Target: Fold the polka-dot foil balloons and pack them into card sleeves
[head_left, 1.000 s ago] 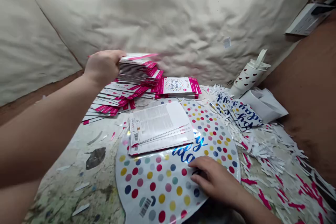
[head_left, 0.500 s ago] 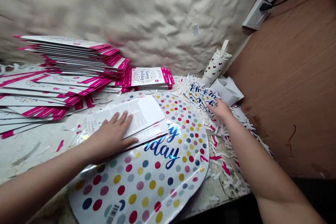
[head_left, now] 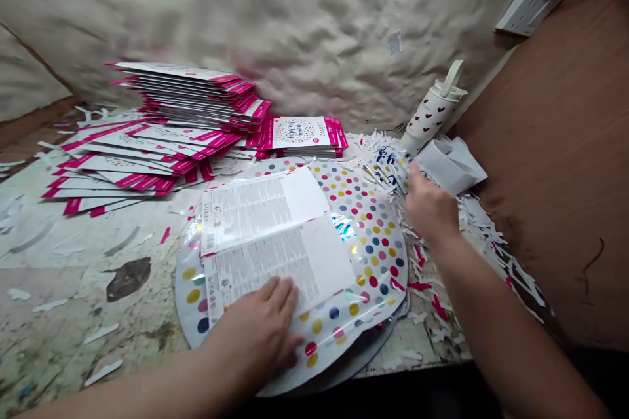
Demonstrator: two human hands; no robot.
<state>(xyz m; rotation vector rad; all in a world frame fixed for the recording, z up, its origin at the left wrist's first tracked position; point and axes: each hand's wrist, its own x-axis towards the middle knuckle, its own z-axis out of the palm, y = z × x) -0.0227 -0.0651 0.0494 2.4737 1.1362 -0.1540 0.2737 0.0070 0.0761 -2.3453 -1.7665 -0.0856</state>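
Observation:
My left hand (head_left: 255, 330) lies palm down, fingers apart, on the lower edge of the printed white instruction sheets (head_left: 265, 239). These sheets rest on a round polka-dot foil balloon (head_left: 366, 236) with clear film at its rim. My right hand (head_left: 431, 206) is slightly blurred, its fingertips at a small pile of foil pieces with blue lettering (head_left: 388, 167). Whether those fingers grip the pile is hidden. Pink-edged packaged cards lie behind the balloon in a tall stack (head_left: 191, 95) and a fanned row (head_left: 137, 160).
A packet printed "Happy Birthday" (head_left: 299, 133) lies behind the balloon. Right of it are a heart-patterned white tumbler (head_left: 432, 112) and folded white paper (head_left: 449, 163). Shredded white and pink paper strips (head_left: 432, 294) cover the stained table's right side. A brown board and power strip (head_left: 533, 3) stand beyond.
The instruction sheets have spread into two separated sheets, and my left hand has slid toward their lower edge. My right hand has drawn back slightly from the blue-lettered pile. The view has swung right.

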